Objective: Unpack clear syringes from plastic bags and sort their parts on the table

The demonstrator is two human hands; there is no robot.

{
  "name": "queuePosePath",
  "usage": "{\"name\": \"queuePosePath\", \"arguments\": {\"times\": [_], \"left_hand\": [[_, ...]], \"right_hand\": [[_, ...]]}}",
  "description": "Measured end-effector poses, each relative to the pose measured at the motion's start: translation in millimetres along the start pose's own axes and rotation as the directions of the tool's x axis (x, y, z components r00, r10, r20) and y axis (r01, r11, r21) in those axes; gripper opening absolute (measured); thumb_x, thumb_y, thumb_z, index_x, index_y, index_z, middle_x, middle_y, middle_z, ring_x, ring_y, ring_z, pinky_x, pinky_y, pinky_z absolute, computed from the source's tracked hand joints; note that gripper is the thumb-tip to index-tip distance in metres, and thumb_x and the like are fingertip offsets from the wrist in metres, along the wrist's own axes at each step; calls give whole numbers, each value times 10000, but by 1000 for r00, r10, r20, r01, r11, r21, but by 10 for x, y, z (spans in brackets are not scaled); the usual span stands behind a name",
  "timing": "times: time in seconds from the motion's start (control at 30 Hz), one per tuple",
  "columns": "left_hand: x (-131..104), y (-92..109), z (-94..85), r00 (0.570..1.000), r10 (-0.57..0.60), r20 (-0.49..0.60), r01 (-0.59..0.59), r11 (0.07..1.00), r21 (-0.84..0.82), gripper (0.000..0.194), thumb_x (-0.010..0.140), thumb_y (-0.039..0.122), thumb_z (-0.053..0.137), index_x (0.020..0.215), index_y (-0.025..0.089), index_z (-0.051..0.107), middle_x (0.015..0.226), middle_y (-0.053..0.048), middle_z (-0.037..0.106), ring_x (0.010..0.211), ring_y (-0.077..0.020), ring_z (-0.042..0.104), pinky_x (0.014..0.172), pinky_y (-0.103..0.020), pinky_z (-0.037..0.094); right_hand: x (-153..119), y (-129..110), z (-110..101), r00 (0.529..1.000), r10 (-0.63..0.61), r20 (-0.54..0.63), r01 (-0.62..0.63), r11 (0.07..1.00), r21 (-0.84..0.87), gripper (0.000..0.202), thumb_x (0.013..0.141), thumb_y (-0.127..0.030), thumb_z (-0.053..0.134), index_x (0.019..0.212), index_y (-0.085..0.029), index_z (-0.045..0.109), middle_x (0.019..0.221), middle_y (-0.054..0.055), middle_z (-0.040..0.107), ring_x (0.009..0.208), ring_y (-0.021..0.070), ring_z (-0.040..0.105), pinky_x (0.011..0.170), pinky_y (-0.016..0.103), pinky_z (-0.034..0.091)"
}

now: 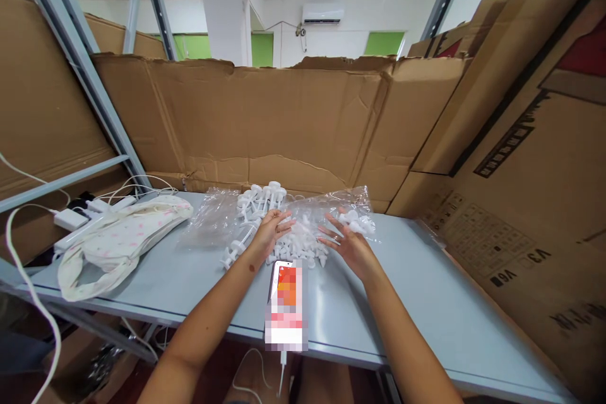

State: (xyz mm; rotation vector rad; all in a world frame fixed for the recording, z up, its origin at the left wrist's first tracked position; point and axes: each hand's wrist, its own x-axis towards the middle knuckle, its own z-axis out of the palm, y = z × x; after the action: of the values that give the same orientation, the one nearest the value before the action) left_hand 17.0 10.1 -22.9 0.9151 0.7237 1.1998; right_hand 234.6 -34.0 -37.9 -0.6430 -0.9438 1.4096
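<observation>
Your left hand [271, 230] and right hand [348, 241], both spread open and empty, rest on the heap of small white plastic parts [265, 218] mid-worktop [426, 303]; they look light, stiff and loose, so scoop from underneath.

Small white plastic parts [284, 230] lie heaped (some stacked in rows) on clear bags [213, 218] mid-table

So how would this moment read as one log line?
left hand: open on white plastic parts | right hand: open by clear bag | phone: on table
</observation>
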Motion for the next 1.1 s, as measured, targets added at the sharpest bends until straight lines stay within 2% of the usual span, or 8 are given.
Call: {"name": "queuePosePath", "arguments": {"times": [0.1,0.23,0.5,0.57,0.7,0.8,0.93,1.1], "left_hand": [[-23,-32,33,999,-15,32,14,1000,25,316,723,324,676,793,200,393,1173,-98,615,986,-233,651,1012,-417,351],[-26,-71,38,998,-51,43,49,998,47,309,693,329,697,779,199,431,1195,-108,581,1055,-238,590,975,-430,400],[-21,-99,5,986,-68,151,44,987,154,282,643,195,710,910,187,620,1223,-92,514,1101,-221,516,956,-389,433],[-10,-135,-1,982,-56,179,20,980,198,315,644,158,700,951,199,642,1232,-92,526,1115,-227,511,960,-394,425],[47,-251,-28,979,3,202,-67,949,308,361,616,95,700,956,217,676,1249,-83,556,1147,-252,500,976,-419,407],[79,-314,-46,981,52,186,-130,889,438,326,646,102,667,948,222,700,1277,-85,550,1156,-277,510,966,-428,417],[65,-320,-56,971,147,188,-235,734,637,321,674,97,613,947,228,720,1326,-98,511,1194,-293,494,945,-394,443],[54,-314,-89,952,220,213,-306,631,713,299,689,109,605,936,234,717,1220,-99,575,1148,-282,515,988,-408,407]], "right_hand": [[21,-24,-13,999,-18,-42,19,1000,23,522,780,-467,650,1274,-416,489,1313,-14,567,1118,268,597,924,481,494],[21,-33,-11,998,0,-70,5,998,69,428,799,-521,601,1204,-393,556,1302,-22,566,1182,266,546,921,475,496],[-4,-78,32,998,-20,-60,26,993,115,489,800,-611,530,1261,-462,463,1335,4,524,1136,272,578,959,575,437],[-12,-89,35,998,-26,-49,31,993,110,510,794,-598,554,1275,-482,434,1339,2,519,1161,276,562,971,582,425],[-24,-94,31,998,-51,-43,54,996,75,557,782,-462,651,1286,-488,415,1347,-6,517,1183,276,547,987,584,415],[-28,-98,28,998,-51,-36,53,997,61,563,782,-431,660,1290,-477,422,1364,-5,507,1176,272,554,988,578,417],[-29,-117,31,997,-64,-33,66,995,74,521,803,-442,633,1284,-472,436,1365,-3,505,1173,272,555,988,582,413],[-31,-163,18,994,-87,-64,91,994,65,551,787,-491,633,1296,-484,424,1355,8,507,1183,289,547,977,599,415]]}}
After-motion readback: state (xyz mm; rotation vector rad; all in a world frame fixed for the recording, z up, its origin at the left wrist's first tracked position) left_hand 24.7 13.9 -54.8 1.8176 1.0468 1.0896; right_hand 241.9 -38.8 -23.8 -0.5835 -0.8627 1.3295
